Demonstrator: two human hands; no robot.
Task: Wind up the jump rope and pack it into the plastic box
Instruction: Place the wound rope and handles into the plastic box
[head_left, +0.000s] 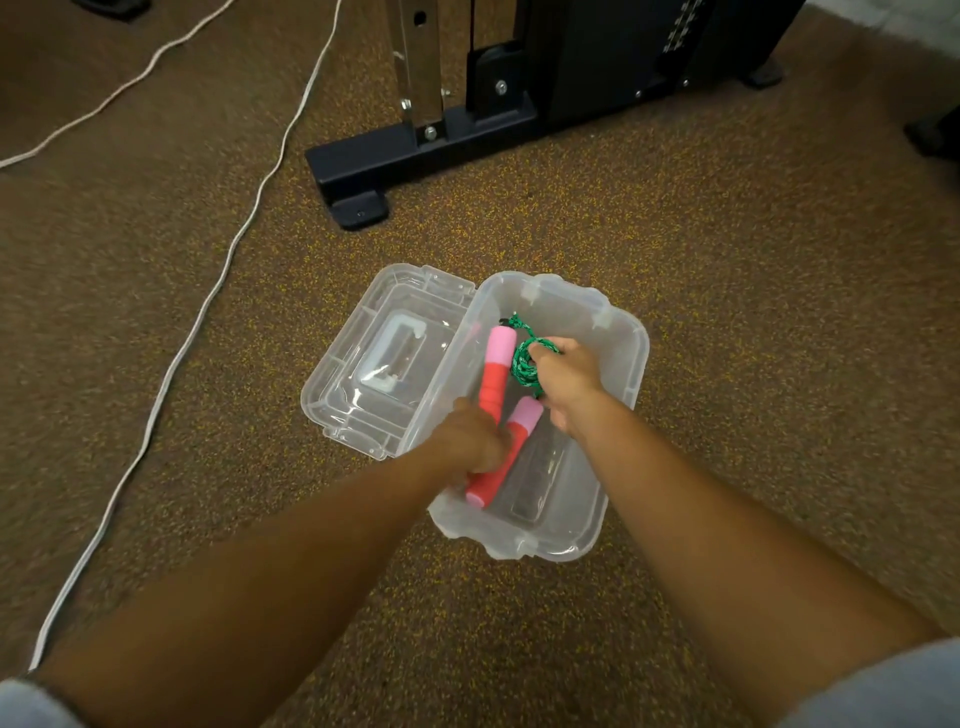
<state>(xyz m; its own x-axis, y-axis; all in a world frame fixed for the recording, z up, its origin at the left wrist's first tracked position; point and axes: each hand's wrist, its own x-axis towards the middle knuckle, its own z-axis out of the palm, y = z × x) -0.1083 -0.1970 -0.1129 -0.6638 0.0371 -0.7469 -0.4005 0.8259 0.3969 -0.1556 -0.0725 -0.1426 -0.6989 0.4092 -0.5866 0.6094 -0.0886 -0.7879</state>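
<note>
The plastic box (621, 364) sat open on the speckled brown floor (727, 291), near the centre of the head view. Its hinged lid (363, 358) lay flat on the floor at the box's 9 o'clock side, with the white carry handle (392, 353) visible through the clear plastic.

Both hands were inside the box. The left hand (467, 441) was curled around the two red-and-pink handles (496, 374) of the jump rope, gripping them near their lower halves. The handles lay roughly side by side along the box's 9 o'clock wall, with the pink ends pointing toward 12 o'clock. The right hand (563, 382) was closed around the coiled green rope (524, 361), holding the bundle at the 3 o'clock side of the handles, in the 12 o'clock half of the box. Whether the bundle touched the box floor could not be determined.

At 12 o'clock from the box stood the black base of a gym machine (426, 156). A white cord (218, 280) ran across the floor from 12 o'clock to 7 o'clock, well apart from the box.
</note>
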